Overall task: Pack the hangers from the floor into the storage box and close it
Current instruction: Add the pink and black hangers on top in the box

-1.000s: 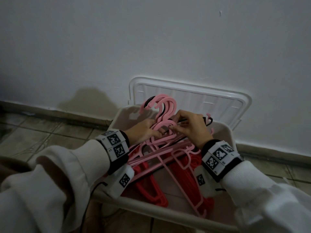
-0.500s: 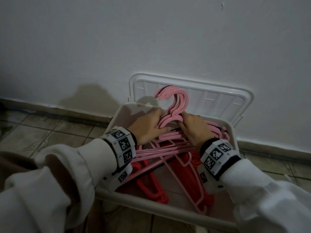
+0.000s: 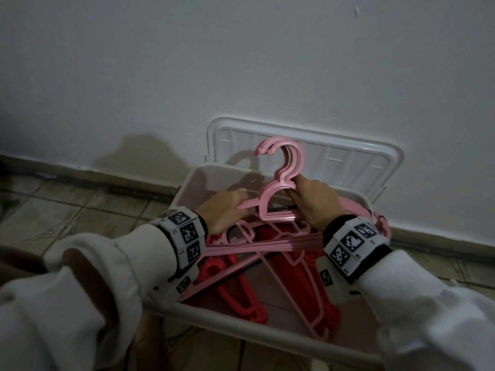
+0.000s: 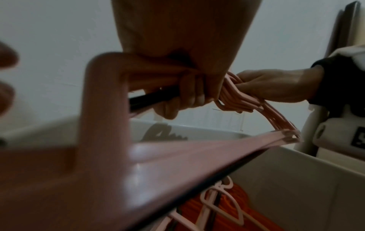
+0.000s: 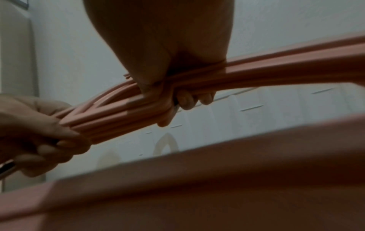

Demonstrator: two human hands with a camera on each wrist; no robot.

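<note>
Hands (image 3: 270,207) around pink hangers (image 3: 284,183)

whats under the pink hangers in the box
Red hangers lie on the storage box floor beneath the pink hangers that both hands hold. How many red ones there are cannot be seen; the pink bundle and wrists cover much.

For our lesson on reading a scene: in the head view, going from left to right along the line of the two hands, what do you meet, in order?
Tiled floor → left hand → pink hangers → right hand → storage box rim.
</note>
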